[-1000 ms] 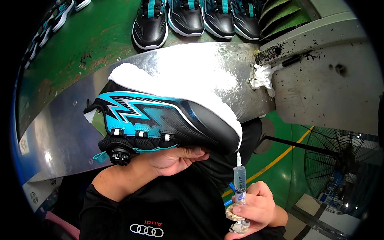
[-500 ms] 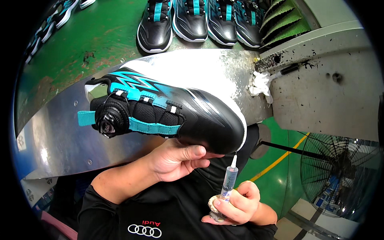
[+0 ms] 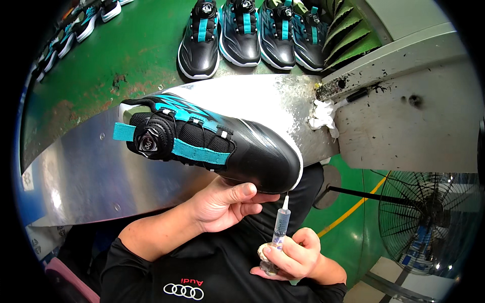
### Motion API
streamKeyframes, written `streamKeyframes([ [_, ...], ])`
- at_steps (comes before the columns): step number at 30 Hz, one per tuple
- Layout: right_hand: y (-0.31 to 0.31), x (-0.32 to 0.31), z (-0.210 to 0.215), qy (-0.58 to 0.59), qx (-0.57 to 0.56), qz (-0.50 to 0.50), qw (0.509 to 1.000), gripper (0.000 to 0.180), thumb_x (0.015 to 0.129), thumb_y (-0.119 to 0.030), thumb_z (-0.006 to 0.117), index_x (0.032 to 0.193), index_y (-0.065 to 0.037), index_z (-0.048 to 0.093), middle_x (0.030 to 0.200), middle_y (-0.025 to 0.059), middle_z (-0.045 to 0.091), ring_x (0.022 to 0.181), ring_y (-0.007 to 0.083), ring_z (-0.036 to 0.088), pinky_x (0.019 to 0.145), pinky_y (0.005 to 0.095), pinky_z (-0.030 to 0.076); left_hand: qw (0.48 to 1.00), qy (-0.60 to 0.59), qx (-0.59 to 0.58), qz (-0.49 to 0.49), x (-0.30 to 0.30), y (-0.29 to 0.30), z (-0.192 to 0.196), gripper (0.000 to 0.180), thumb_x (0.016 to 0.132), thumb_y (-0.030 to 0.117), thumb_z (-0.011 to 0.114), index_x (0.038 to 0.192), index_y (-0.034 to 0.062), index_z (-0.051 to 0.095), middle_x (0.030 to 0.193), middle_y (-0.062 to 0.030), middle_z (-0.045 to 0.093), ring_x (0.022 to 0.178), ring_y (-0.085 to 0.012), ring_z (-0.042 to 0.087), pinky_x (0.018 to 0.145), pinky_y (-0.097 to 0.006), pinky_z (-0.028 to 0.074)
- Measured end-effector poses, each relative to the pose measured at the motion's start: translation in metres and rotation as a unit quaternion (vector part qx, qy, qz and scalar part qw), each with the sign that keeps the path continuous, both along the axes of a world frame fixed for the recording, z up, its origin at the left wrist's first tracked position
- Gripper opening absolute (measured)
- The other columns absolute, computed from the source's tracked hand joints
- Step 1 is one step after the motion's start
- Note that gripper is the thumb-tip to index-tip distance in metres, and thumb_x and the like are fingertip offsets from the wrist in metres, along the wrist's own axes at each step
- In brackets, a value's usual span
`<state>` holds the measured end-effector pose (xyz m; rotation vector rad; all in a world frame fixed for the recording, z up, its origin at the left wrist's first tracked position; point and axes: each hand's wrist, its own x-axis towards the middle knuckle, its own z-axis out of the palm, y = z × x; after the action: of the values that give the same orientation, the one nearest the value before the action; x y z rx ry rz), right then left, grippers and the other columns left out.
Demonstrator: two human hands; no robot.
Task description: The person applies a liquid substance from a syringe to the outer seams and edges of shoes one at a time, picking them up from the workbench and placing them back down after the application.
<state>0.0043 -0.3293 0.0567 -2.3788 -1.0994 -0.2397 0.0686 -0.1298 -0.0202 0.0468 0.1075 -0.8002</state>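
Note:
A black sneaker (image 3: 268, 156) with turquoise trim and a round lacing dial is held up above the metal work surface, its toe pointing right. My left hand (image 3: 222, 204) grips it from below near the forefoot, thumb along the near side and the other fingers partly hidden under the sole. In my right hand (image 3: 295, 257) is a clear syringe (image 3: 282, 222) with a white tip, pointing up. That tip is at the lower edge of the toe, where upper and white sole meet. Some liquid shows in the barrel.
Several similar sneakers (image 3: 237, 38) stand in a row on the green table (image 3: 141, 55); more lie at the far left. On the right are a crumpled white tissue (image 3: 323, 117), a black-capped marker (image 3: 356, 96), a grey machine panel (image 3: 419, 126) and a floor fan (image 3: 429, 217).
The syringe and my right hand have shifted slightly left, with the tip now a little farther back along the toe edge. The shoe has turned a little; the whole view has shifted slightly.

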Motion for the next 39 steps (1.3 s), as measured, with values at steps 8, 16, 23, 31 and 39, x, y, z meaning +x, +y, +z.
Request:
streamKeyframes([
  [8, -0.010, 0.003, -0.003, -0.080, 0.123, -0.005, 0.989, 0.061, 0.058, -0.047, 0.083, 0.102, -0.015, 0.055, 0.083, 0.0010, 0.053, 0.059, 0.0149, 0.046, 0.055, 0.0265, 0.034, 0.998, -0.030, -0.035, -0.030, -0.012, 0.020, -0.015, 0.037, 0.087, 0.009, 0.059, 0.123, 0.0031, 0.052, 0.123, -0.0155, 0.056, 0.113, -0.0308, 0.055, 0.086, -0.035, 0.052],
  [16, -0.011, 0.079, -0.069, -0.044, 0.115, -0.059, 0.991, 0.072, 0.061, -0.050, 0.079, 0.111, -0.006, 0.051, 0.088, 0.0059, 0.056, 0.072, 0.0234, 0.045, 0.066, 0.0354, 0.036, 0.969, 0.086, 0.219, 0.082, -0.100, 0.118, 0.011, 0.076, 0.066, 0.009, 0.065, 0.135, 0.0000, 0.037, 0.132, -0.0197, 0.047, 0.122, -0.0345, 0.046, 0.107, -0.046, 0.031],
  [23, 0.007, 0.122, -0.097, -0.001, 0.174, -0.083, 0.981, 0.065, 0.056, -0.038, 0.084, 0.106, -0.006, 0.057, 0.092, 0.0067, 0.061, 0.075, 0.0241, 0.045, 0.069, 0.0335, 0.039, 0.932, -0.039, 0.330, 0.146, -0.072, 0.128, 0.014, 0.081, 0.067, 0.012, 0.071, 0.134, -0.0050, 0.031, 0.127, -0.0186, 0.050, 0.115, -0.0288, 0.053, 0.101, -0.039, 0.040],
  [31, 0.005, 0.128, -0.103, 0.023, 0.198, -0.114, 0.973, 0.064, 0.055, -0.038, 0.084, 0.105, -0.007, 0.058, 0.089, 0.0063, 0.060, 0.075, 0.0248, 0.045, 0.068, 0.0334, 0.040, 0.892, -0.025, 0.367, 0.263, 0.075, 0.152, -0.004, 0.041, 0.095, 0.019, 0.043, 0.127, -0.0059, 0.042, 0.120, -0.0208, 0.055, 0.108, -0.0332, 0.057, 0.092, -0.037, 0.049],
  [39, 0.006, 0.130, -0.109, 0.022, 0.213, -0.106, 0.971, 0.062, 0.056, -0.038, 0.084, 0.103, -0.006, 0.058, 0.089, 0.0073, 0.059, 0.076, 0.0270, 0.046, 0.069, 0.0364, 0.040, 0.841, -0.092, 0.435, 0.307, 0.013, 0.201, -0.016, 0.017, 0.092, 0.012, 0.048, 0.102, -0.0005, 0.053, 0.094, -0.0169, 0.062, 0.096, -0.0326, 0.062, 0.083, -0.038, 0.054],
])
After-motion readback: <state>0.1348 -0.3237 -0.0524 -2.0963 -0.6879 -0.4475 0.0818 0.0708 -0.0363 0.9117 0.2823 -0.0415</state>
